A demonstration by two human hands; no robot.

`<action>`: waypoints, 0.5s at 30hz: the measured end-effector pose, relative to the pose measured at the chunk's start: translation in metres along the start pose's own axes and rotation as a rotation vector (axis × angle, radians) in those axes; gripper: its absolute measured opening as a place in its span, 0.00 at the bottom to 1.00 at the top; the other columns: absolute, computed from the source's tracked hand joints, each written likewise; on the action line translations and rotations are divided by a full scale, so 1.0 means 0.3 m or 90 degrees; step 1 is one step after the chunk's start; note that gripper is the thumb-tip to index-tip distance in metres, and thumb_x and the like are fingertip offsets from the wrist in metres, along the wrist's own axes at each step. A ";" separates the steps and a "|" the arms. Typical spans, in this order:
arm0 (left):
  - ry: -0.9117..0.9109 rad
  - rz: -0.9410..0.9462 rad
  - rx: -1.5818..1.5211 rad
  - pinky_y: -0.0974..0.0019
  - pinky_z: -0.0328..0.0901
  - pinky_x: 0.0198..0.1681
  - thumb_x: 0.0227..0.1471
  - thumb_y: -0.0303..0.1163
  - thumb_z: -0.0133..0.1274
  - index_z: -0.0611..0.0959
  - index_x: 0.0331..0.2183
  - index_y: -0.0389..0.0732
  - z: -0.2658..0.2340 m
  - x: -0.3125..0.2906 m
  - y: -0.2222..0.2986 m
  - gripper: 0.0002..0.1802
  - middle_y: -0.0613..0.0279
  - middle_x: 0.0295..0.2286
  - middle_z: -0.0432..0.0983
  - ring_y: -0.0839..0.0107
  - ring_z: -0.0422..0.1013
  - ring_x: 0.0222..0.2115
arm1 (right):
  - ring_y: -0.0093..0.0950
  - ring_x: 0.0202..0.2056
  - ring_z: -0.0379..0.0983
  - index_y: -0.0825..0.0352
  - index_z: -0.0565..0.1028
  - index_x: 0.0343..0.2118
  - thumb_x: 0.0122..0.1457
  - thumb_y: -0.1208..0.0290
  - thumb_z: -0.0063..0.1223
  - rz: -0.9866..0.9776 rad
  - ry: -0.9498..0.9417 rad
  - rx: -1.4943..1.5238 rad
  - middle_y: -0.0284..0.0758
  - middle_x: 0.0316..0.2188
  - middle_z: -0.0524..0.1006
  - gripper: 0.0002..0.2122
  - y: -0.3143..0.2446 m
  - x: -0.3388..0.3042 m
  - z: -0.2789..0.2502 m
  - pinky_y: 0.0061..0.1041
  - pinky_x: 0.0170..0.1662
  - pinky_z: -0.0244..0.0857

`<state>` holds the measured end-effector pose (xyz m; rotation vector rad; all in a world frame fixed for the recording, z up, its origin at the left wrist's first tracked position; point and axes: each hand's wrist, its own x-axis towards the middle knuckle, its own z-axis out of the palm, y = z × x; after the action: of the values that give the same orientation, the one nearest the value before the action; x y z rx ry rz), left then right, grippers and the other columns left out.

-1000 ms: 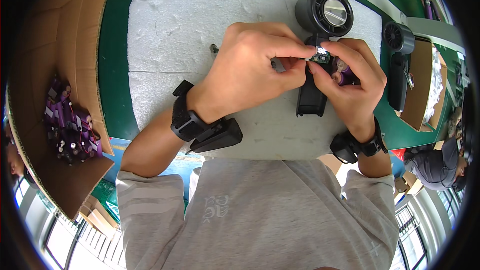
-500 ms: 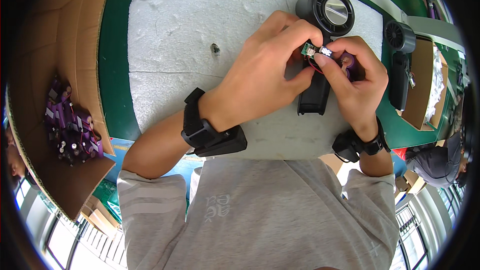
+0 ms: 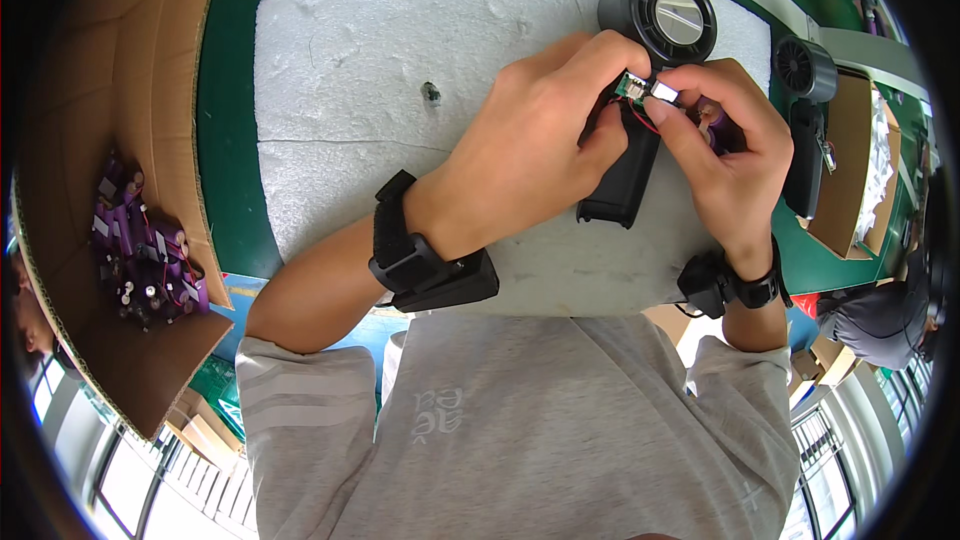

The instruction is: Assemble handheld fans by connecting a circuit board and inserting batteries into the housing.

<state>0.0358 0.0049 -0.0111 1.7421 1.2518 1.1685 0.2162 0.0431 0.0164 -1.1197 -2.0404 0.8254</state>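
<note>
The black fan head [image 3: 657,15] lies face up on the white foam sheet [image 3: 350,60], with its handle [image 3: 618,185] running from it toward the person. Just on the near side of the fan head, over the handle, sits a small green circuit board [image 3: 632,87], with a white piece [image 3: 663,91] at its right end.

The right hand [image 3: 742,145], to the near right of the fan head, has thumb and forefinger closed on the white piece. The left hand [image 3: 540,135], to the near left of the fan head, has its forefinger at the board's upper edge; its thumb lies lower, and whether the two pinch the board cannot be told. A red wire [image 3: 643,118] curves between the hands, and a purple battery [image 3: 712,112] shows partly behind the right fingers, also on the fan head's near right.

Good handling here probably means a light grip on the board's edges, away from its small parts. The red wire calls for slack, since a tug could strain its joints. A steady right pinch lets the left fingers make small corrections, and bare contacts are best held clear of the battery's ends.
</note>
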 end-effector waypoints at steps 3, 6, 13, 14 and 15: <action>0.000 -0.002 0.003 0.71 0.67 0.25 0.44 0.16 0.55 0.75 0.41 0.41 0.003 -0.002 -0.002 0.20 0.62 0.24 0.73 0.74 0.72 0.21 | 0.15 0.22 0.67 0.67 0.80 0.33 0.46 0.80 0.64 -0.045 -0.009 -0.033 0.30 0.25 0.75 0.10 0.006 0.003 -0.004 0.14 0.23 0.58; 0.004 -0.008 -0.002 0.71 0.67 0.25 0.44 0.16 0.55 0.75 0.41 0.41 0.004 -0.005 -0.004 0.20 0.62 0.24 0.72 0.74 0.71 0.21 | 0.15 0.22 0.68 0.67 0.80 0.34 0.46 0.80 0.64 -0.018 -0.026 -0.017 0.30 0.25 0.76 0.10 0.006 0.000 -0.011 0.14 0.23 0.59; -0.057 -0.056 -0.061 0.72 0.68 0.28 0.44 0.16 0.55 0.75 0.42 0.41 -0.021 0.001 0.011 0.21 0.63 0.27 0.74 0.75 0.72 0.24 | 0.16 0.22 0.68 0.67 0.81 0.34 0.47 0.80 0.64 -0.021 -0.056 -0.021 0.31 0.26 0.76 0.10 0.010 0.007 -0.022 0.14 0.23 0.59; -0.057 -0.057 -0.062 0.72 0.68 0.28 0.44 0.16 0.55 0.75 0.42 0.41 -0.023 0.001 0.009 0.21 0.63 0.27 0.74 0.75 0.72 0.24 | 0.16 0.22 0.68 0.67 0.81 0.34 0.47 0.80 0.64 -0.019 -0.059 -0.024 0.31 0.26 0.76 0.10 0.008 0.006 -0.023 0.14 0.23 0.59; -0.066 -0.064 -0.086 0.72 0.68 0.30 0.44 0.16 0.55 0.75 0.43 0.40 -0.026 0.002 0.006 0.21 0.63 0.28 0.74 0.75 0.72 0.25 | 0.16 0.22 0.68 0.67 0.81 0.34 0.47 0.80 0.64 -0.016 -0.062 -0.027 0.31 0.26 0.76 0.10 0.008 0.005 -0.023 0.14 0.23 0.59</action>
<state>0.0294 0.0050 -0.0065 1.6019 1.1583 1.0661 0.2221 0.0470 0.0191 -1.0931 -2.1576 0.8424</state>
